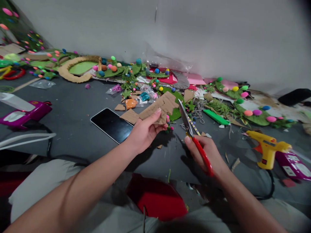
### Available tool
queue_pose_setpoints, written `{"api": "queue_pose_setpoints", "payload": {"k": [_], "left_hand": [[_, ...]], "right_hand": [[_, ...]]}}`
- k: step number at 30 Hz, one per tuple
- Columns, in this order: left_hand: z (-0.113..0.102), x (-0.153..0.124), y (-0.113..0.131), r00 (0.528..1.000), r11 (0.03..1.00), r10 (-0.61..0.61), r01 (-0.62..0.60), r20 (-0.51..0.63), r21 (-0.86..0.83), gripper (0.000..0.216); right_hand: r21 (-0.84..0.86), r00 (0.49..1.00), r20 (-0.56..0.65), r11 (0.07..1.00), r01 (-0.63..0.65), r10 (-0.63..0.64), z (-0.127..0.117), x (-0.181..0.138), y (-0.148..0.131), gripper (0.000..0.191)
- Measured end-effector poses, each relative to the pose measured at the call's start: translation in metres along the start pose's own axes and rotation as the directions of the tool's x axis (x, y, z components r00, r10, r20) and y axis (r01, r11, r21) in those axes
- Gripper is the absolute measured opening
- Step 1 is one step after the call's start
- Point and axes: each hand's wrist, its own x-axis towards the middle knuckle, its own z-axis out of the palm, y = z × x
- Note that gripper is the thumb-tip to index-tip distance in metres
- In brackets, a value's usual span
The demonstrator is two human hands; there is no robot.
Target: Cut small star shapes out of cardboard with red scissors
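Note:
In the middle of the head view, my left hand (148, 131) grips a piece of brown cardboard (159, 108) with ragged cut edges, thumb on top. My right hand (206, 150) is closed around red-handled scissors (202, 155). Their blades point up and away, a short distance to the right of the cardboard and not touching it. A smartphone (110, 124) with a dark screen lies left of my left hand. Another flat cardboard scrap (130, 116) rests at the phone's far corner. Beyond my right hand is a green box cutter (216, 117).
A yellow glue gun (266, 147) and a purple device (293, 165) lie at the right. Another purple device (26, 113) is at the left. Green felt pieces with pompoms (257, 113), a tan ring (73, 69) and grey yarn (199, 110) line the wall side.

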Motion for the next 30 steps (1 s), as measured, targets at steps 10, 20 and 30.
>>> {"api": "queue_pose_setpoints", "payload": {"k": [10, 20, 30], "left_hand": [[-0.002, 0.001, -0.001, 0.999, 0.999, 0.038, -0.038, 0.02, 0.004, 0.019], [0.001, -0.001, 0.002, 1.0, 1.0, 0.008, -0.008, 0.019, 0.009, 0.019], [0.002, 0.002, 0.026, 0.997, 0.992, 0.011, -0.001, -0.082, 0.128, 0.02]], "right_hand": [[0.016, 0.997, 0.079, 0.999, -0.027, 0.026, -0.005, -0.003, 0.001, 0.064], [0.0, 0.993, 0.11, 0.999, -0.034, 0.034, -0.007, -0.002, -0.004, 0.064], [-0.06, 0.982, 0.176, 0.997, -0.052, 0.061, -0.017, 0.0, -0.005, 0.068]]}}
